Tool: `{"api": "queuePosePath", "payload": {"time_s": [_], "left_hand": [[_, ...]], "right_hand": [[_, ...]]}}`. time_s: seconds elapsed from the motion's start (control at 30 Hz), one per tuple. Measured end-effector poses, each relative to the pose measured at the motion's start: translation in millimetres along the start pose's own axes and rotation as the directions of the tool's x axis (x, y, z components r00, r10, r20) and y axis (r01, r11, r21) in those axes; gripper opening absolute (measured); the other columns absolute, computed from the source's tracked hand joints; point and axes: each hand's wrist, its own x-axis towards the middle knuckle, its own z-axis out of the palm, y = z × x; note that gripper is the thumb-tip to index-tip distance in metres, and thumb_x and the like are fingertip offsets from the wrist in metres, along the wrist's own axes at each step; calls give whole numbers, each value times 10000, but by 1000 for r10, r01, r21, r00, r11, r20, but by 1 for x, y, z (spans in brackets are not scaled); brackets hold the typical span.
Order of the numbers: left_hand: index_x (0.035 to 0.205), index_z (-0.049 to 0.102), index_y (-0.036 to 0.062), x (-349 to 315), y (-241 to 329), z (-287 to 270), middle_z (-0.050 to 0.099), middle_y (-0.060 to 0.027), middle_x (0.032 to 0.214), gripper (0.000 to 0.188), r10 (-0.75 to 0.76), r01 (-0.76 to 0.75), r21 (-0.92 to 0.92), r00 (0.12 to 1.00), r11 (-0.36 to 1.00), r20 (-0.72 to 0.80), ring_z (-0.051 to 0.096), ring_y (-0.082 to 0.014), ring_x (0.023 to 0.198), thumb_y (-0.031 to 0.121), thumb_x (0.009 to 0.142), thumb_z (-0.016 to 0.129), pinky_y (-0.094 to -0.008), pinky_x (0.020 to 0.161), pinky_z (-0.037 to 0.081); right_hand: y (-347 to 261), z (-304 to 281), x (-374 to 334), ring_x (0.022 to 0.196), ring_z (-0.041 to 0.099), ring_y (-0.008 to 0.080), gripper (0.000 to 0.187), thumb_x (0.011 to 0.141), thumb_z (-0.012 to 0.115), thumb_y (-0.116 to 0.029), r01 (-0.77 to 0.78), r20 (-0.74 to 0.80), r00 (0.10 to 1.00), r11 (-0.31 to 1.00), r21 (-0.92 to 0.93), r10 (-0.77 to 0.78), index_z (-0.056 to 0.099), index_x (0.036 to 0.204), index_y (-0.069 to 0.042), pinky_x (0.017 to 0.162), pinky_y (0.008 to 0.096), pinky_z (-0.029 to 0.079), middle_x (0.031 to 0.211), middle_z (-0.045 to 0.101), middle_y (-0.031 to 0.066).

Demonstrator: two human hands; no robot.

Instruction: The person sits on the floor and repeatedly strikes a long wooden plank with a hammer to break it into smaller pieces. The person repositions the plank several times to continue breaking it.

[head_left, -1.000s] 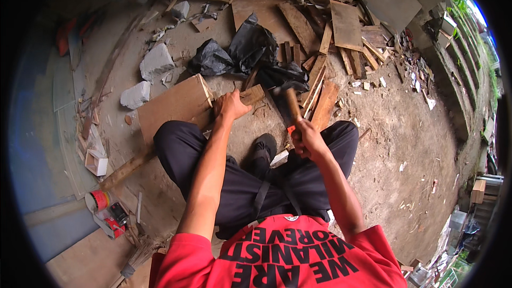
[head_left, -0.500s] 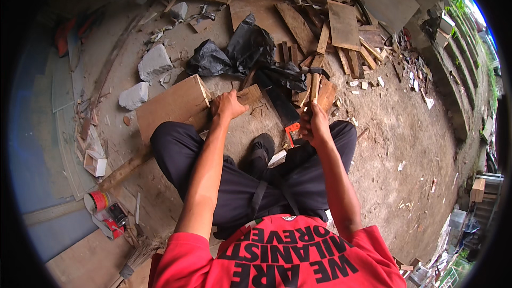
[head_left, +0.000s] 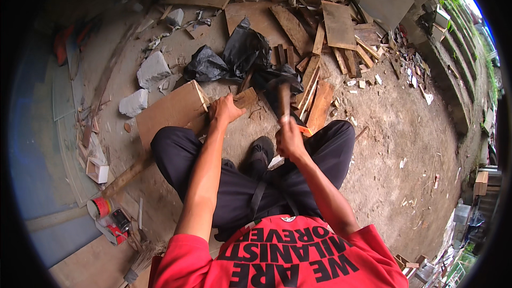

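My right hand (head_left: 289, 138) is closed around the wooden handle of a hammer (head_left: 285, 101), raised between my knees and blurred by motion. My left hand (head_left: 226, 110) grips a short wooden board (head_left: 246, 97) that adjoins a brown plywood panel (head_left: 169, 111) by my left knee. Whether a nail is also between its fingers is too small to tell. Behind the hammer lies a handsaw with an orange handle (head_left: 305, 131), its dark blade partly hidden. A reddish wood plank (head_left: 321, 105) rests beside it, near my right knee.
Crumpled black plastic (head_left: 245, 48) lies ahead, with scrap boards (head_left: 338, 26) piled beyond it. White blocks (head_left: 153, 69) sit at the left. A red can (head_left: 98, 208) stands at the lower left. Concrete steps (head_left: 453, 69) rise at the right, beyond scattered chips.
My right hand has swung the hammer leftward, from beside the plank to in front of the saw. My left hand stays on the board. The view has shifted slightly.
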Motion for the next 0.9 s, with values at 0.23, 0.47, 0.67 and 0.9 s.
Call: {"api": "queuePosePath", "payload": {"time_s": [0.23, 0.47, 0.67, 0.9], "left_hand": [[1070, 653, 19, -5, 5, -6, 698, -242, 1025, 622, -36, 36, 8, 999, 999, 0, 666, -394, 1008, 438, 637, 805, -454, 879, 528], [1048, 659, -7, 0, 0, -3, 688, -272, 1022, 595, -24, 22, -54, 999, 998, -39, 655, -416, 1016, 379, 629, 828, -461, 890, 522], [1062, 652, -10, -5, 9, -8, 686, -274, 1035, 610, -43, 43, -19, 998, 999, -38, 655, -420, 1016, 379, 628, 833, -463, 893, 521], [1065, 655, -1, -7, 8, -13, 694, -256, 1028, 624, -53, 53, -10, 999, 999, -14, 662, -410, 1006, 409, 626, 824, -462, 884, 525]], "right_hand": [[-6, 9, -4, 376, 313, 101, 344, 1042, 365, -505, 160, -115, 985, 926, 342, -128, 426, 1059, -167, 323, 275, 261, 608, 370, -12], [18, 26, -25, 385, 359, 101, 308, 1048, 361, -486, -123, 145, 986, 958, 261, 87, 394, 1013, -182, 311, 280, 304, 618, 390, -12], [6, 35, -21, 387, 329, 91, 310, 1055, 352, -470, 90, -123, 991, 911, 403, -44, 404, 1029, -165, 321, 271, 274, 610, 375, -17], [-36, -21, -1, 442, 351, 102, 385, 1031, 403, -509, -151, 117, 985, 961, 230, 127, 446, 1047, -127, 377, 287, 335, 659, 407, -2]]}}
